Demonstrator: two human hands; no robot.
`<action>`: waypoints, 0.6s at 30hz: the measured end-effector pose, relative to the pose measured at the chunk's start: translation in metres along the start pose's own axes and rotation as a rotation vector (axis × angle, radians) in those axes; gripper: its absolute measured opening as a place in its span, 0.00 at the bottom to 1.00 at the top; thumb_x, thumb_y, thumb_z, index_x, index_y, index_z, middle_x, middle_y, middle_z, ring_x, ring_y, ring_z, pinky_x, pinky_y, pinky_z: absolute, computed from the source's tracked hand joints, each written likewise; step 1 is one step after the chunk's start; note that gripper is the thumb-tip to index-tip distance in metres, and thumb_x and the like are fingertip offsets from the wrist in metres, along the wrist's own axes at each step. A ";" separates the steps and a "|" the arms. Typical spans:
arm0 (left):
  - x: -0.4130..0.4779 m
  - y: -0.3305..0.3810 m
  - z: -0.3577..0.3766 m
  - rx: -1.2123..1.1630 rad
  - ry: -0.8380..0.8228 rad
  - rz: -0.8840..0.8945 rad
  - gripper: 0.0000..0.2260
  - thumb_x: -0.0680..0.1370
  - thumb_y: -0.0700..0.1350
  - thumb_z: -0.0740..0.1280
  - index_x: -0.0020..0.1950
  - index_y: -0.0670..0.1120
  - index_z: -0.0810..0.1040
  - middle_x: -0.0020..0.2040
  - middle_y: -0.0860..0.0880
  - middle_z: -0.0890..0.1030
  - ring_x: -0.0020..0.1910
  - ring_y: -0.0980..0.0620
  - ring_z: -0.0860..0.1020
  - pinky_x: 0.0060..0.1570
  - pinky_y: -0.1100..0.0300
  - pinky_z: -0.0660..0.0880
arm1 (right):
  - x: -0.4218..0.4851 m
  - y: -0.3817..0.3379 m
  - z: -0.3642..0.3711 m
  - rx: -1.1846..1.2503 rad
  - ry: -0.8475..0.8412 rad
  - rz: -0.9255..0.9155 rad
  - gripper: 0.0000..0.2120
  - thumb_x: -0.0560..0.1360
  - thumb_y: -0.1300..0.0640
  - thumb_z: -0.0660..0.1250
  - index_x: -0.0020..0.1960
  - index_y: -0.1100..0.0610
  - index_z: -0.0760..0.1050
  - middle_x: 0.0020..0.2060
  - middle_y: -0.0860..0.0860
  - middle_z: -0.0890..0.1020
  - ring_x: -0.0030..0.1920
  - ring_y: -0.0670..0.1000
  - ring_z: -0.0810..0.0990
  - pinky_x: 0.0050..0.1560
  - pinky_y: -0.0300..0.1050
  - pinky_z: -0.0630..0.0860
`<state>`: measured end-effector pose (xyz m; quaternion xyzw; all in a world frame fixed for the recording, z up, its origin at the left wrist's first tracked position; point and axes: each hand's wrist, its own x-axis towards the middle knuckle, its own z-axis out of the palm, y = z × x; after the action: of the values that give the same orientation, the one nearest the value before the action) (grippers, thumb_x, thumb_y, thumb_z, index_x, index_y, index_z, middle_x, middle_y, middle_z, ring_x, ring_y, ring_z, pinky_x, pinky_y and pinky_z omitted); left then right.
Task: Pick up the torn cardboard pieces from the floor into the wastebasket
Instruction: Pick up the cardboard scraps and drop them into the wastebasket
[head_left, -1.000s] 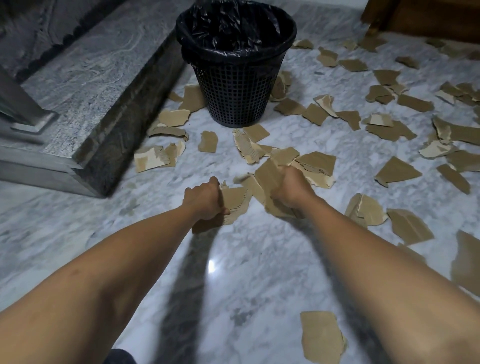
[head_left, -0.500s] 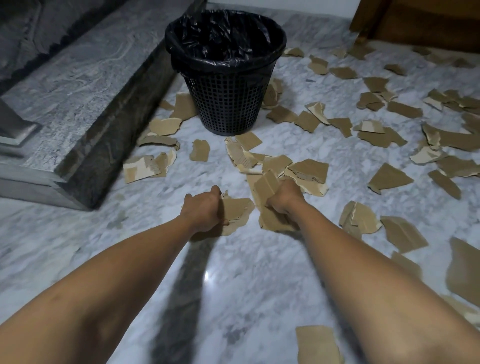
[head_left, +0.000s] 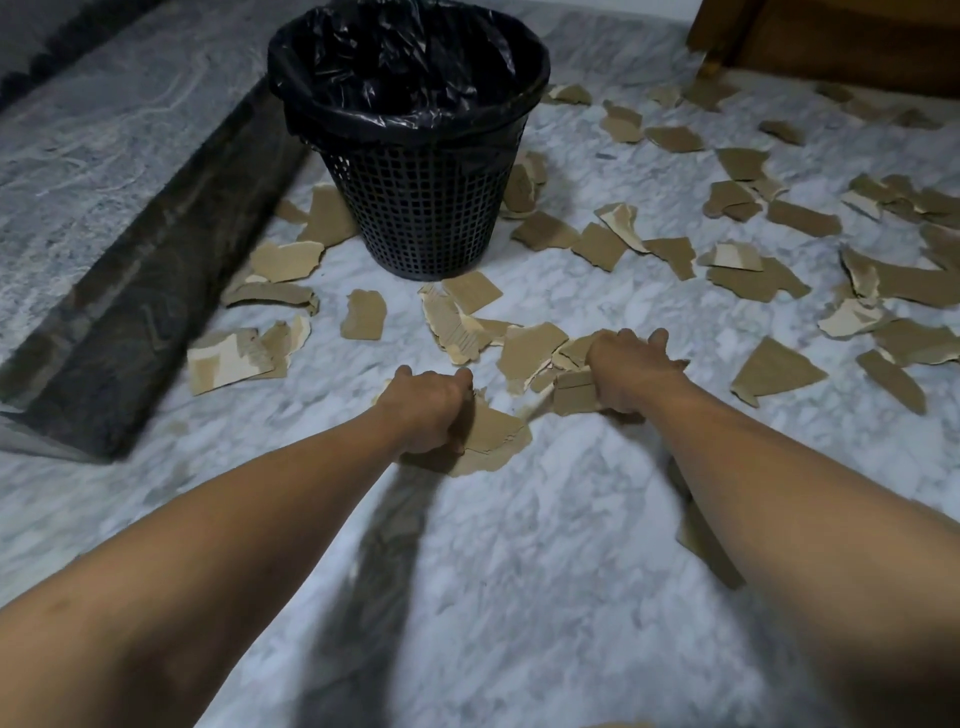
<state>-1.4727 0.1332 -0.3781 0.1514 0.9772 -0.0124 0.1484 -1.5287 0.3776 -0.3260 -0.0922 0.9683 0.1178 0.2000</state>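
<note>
A black mesh wastebasket lined with a black bag stands on the marble floor ahead of me. Several torn brown cardboard pieces lie scattered around it and to the right. My left hand is closed on a large cardboard piece that rests low over the floor. My right hand grips a smaller folded cardboard piece and reaches over a cluster of pieces in front of the basket.
A dark stone step with a grey marbled top runs along the left. Wooden furniture stands at the far right. More cardboard pieces cover the floor on the right; one piece lies under my right forearm.
My right hand has moved forward and right onto the cluster, still holding cardboard. My left hand keeps its piece. The view has come closer to the wastebasket.
</note>
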 end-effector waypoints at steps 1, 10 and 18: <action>0.004 0.000 -0.001 -0.007 -0.017 0.005 0.27 0.69 0.57 0.75 0.57 0.48 0.65 0.48 0.48 0.81 0.48 0.45 0.79 0.54 0.48 0.67 | 0.010 0.002 0.005 -0.001 -0.017 -0.003 0.16 0.70 0.61 0.70 0.53 0.56 0.66 0.49 0.51 0.65 0.59 0.59 0.67 0.61 0.62 0.63; 0.030 0.003 -0.006 -0.003 -0.125 0.049 0.29 0.69 0.57 0.76 0.60 0.47 0.65 0.49 0.47 0.79 0.50 0.45 0.78 0.53 0.49 0.67 | 0.091 0.020 0.018 0.099 -0.254 -0.055 0.67 0.47 0.43 0.83 0.76 0.46 0.48 0.72 0.57 0.61 0.68 0.66 0.68 0.62 0.66 0.72; 0.026 0.005 -0.003 0.011 -0.046 0.035 0.29 0.68 0.57 0.76 0.60 0.47 0.66 0.50 0.47 0.81 0.50 0.44 0.79 0.52 0.49 0.66 | 0.039 0.004 0.006 0.092 -0.228 -0.109 0.45 0.57 0.46 0.83 0.64 0.50 0.60 0.62 0.52 0.67 0.60 0.57 0.69 0.58 0.57 0.69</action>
<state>-1.4955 0.1461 -0.3828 0.1689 0.9707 -0.0185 0.1700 -1.5628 0.3781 -0.3465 -0.1215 0.9372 0.0721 0.3190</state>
